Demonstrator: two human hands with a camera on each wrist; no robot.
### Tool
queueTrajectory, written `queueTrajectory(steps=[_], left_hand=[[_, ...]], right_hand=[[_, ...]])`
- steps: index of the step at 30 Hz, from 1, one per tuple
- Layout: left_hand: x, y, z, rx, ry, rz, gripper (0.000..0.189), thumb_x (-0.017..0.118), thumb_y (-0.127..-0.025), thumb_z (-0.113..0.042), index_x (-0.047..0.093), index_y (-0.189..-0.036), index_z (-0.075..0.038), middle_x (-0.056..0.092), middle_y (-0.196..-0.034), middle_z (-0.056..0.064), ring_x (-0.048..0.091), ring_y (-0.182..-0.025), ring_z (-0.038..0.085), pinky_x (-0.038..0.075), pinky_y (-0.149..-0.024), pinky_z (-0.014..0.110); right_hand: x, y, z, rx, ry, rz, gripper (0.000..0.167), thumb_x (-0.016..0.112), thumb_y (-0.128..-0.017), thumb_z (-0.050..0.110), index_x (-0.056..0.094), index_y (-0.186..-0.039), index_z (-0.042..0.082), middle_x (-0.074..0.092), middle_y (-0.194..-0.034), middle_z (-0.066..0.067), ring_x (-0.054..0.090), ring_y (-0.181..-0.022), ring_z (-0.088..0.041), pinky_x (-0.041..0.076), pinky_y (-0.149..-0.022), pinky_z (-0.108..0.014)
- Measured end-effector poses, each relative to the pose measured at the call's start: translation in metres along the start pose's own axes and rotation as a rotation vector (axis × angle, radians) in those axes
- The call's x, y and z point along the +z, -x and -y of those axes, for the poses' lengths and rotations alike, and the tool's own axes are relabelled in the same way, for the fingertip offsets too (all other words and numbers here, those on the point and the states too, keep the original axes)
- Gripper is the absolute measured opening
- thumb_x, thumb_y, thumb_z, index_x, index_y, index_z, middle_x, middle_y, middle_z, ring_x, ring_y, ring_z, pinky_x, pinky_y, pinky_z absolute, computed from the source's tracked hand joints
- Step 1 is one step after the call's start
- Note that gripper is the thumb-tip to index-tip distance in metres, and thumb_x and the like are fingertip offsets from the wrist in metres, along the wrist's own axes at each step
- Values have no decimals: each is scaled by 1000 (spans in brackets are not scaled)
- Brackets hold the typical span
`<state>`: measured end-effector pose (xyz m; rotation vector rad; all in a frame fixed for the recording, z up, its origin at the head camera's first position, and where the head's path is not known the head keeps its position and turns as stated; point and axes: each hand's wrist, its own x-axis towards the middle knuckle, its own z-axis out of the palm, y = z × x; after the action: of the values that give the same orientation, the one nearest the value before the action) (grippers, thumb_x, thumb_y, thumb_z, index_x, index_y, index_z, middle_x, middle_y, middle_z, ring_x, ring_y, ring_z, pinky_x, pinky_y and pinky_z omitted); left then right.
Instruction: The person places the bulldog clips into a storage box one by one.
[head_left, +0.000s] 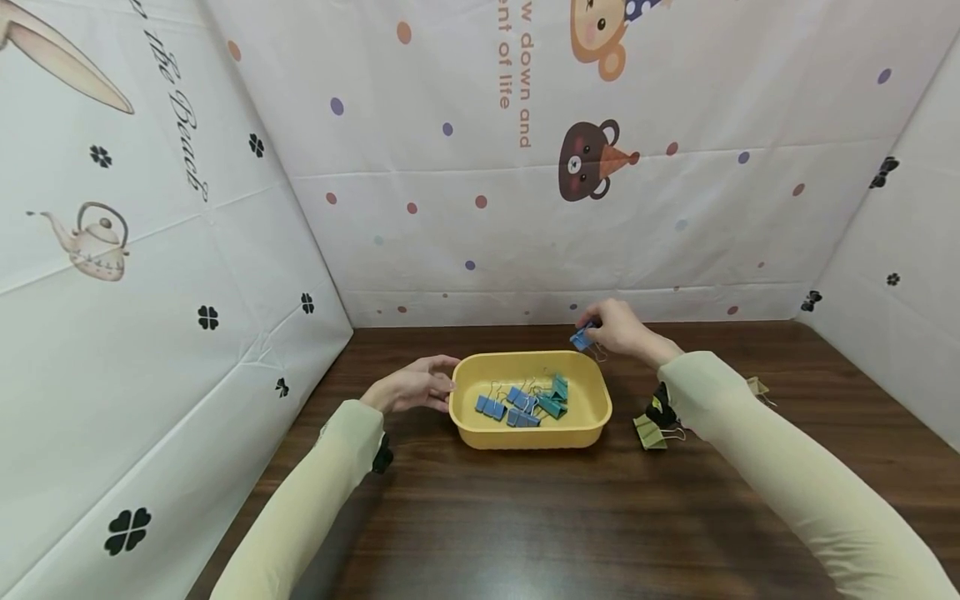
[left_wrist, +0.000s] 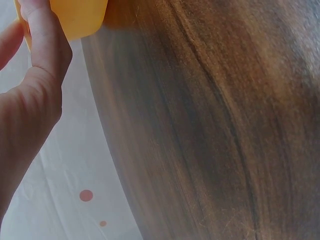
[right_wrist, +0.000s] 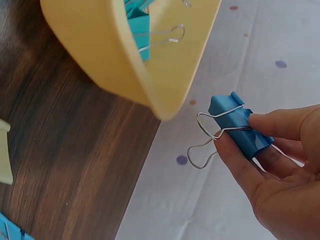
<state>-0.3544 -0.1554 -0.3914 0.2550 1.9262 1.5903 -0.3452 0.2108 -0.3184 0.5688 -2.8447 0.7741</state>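
In the head view my left hand grips the left end of a yellow plastic bin. The left wrist view has its fingers against the bin's wall. Blue binder clips and teal binder clips lie inside the bin. Beyond its back right corner, my right hand holds a blue binder clip in the air. In the right wrist view, thumb and fingers pinch this clip by its body, and its two wire handles stick out away from the palm.
Right of the bin, a yellow-green binder clip lies on the dark wooden table. Another yellow-green clip shows behind the right sleeve. A blue piece shows at the right wrist view's lower corner. Printed white sheets wall the table.
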Motion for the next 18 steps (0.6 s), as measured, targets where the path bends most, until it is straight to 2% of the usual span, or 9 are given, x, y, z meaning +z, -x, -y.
queueTrajectory(steps=[4, 12, 18], left_hand=[[0, 0, 0, -3, 4, -3, 58, 52, -97, -2, 29, -149, -12, 57, -121, 28, 67, -86, 23, 60, -76, 35], [1, 0, 0, -5, -3, -4, 57, 52, -97, -3, 30, -149, -12, 57, -122, 28, 67, -85, 22, 60, -76, 35], [1, 0, -1, -5, -8, -3, 57, 52, -97, -3, 29, -149, -12, 55, -125, 29, 66, -85, 21, 60, -75, 34]], right_hand=[[4, -1, 8, -33, -14, 20, 18, 58, -89, -1, 70, -102, -5, 71, -94, -21, 60, -66, -18, 48, -60, -28], [15, -3, 24, -103, -4, 42, 15, 61, -88, -1, 71, -100, -3, 71, -95, -18, 64, -81, -25, 54, -73, -38], [24, -3, 33, -109, -15, 64, 13, 63, -88, -1, 72, -97, -1, 72, -95, -17, 65, -82, -24, 54, -72, -35]])
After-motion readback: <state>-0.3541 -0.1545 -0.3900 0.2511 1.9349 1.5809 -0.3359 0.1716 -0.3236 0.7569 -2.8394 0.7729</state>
